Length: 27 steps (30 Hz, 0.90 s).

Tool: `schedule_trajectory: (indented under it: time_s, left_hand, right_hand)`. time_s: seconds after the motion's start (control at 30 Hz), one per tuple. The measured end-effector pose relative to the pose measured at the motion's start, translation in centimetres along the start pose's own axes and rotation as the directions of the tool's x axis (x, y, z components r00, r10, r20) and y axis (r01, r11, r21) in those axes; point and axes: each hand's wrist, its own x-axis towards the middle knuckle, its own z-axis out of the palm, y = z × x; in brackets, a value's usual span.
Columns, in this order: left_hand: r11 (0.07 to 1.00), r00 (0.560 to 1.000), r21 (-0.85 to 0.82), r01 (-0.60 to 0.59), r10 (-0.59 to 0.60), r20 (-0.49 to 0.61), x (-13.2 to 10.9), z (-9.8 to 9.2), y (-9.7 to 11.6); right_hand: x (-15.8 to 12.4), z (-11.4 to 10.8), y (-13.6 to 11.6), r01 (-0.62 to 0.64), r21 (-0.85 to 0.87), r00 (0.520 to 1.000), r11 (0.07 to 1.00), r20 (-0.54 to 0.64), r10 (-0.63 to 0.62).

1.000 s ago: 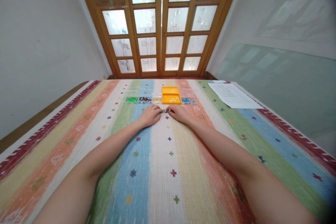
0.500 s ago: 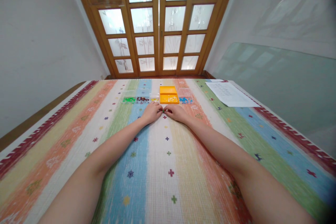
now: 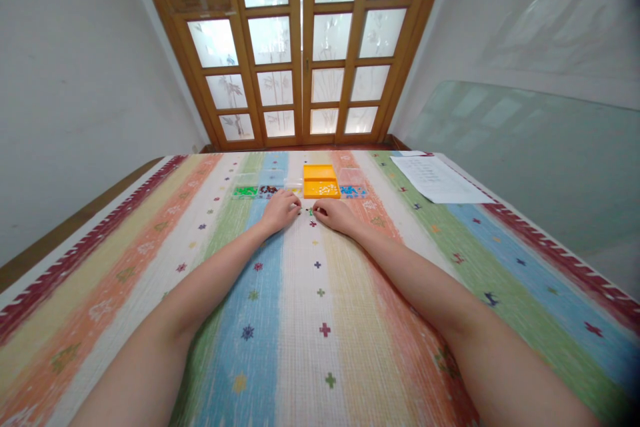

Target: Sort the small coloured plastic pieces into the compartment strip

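My right hand point(image 3: 336, 215) rests on the striped cloth, thumb and fingertips pinched at a small green piece point(image 3: 311, 212). Dark specks show beside that piece, too small to name. To the left, across a short gap, my left hand point(image 3: 281, 211) has its fingers curled together; whatever is between its fingertips, if anything, is too small to make out. Just beyond the hands stands an open yellow case point(image 3: 321, 172) with small white pieces in it. Clear boxes flank it, with green pieces point(image 3: 245, 191), dark red pieces point(image 3: 269, 191) and blue pieces point(image 3: 353, 191).
Some yellow pieces point(image 3: 296, 191) lie in a clear box partly behind my left hand. Printed paper sheets point(image 3: 435, 179) lie at the right rear of the table. A patterned tablecloth point(image 3: 300, 347) covers the table, and a wood-framed glass door point(image 3: 305, 80) stands behind it.
My left hand has come away from the green piece and moved a little left, leaving a gap between the hands. My right hand has stayed nearly in place.
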Motion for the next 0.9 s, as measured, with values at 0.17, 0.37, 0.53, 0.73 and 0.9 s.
schedule_trajectory:
  time_s: [0.17,0.37,0.53,0.73,0.9]
  left_hand:
    - [0.993,0.992,0.048,0.104,-0.1,-0.081,-1.2,-3.1,-4.4]
    - [0.912,0.893,0.08,0.402,-0.371,-0.255,-3.5,-4.9,-10.7]
    - [0.879,0.858,0.097,0.467,-0.423,-0.291,-4.5,-4.4,-12.5]
    - [0.844,0.827,0.137,0.519,-0.454,-0.332,-5.0,-4.0,-13.3]
    - [0.825,0.809,0.129,0.55,-0.487,-0.33,-5.5,-3.9,-13.7]
  right_hand:
    - [-0.1,-0.2,-0.3,0.009,0.009,1.0,1.0,0.011,-0.009]
    - [-0.1,-0.2,-0.5,0.05,-0.032,0.998,0.998,0.027,-0.049]
    - [-0.1,0.2,-0.6,0.094,-0.061,0.995,0.994,0.035,-0.092]
    - [-0.3,0.2,-1.0,0.148,-0.047,0.988,0.988,0.057,-0.145]
    - [-0.4,-0.1,-1.4,0.198,-0.011,0.977,0.98,0.088,-0.196]
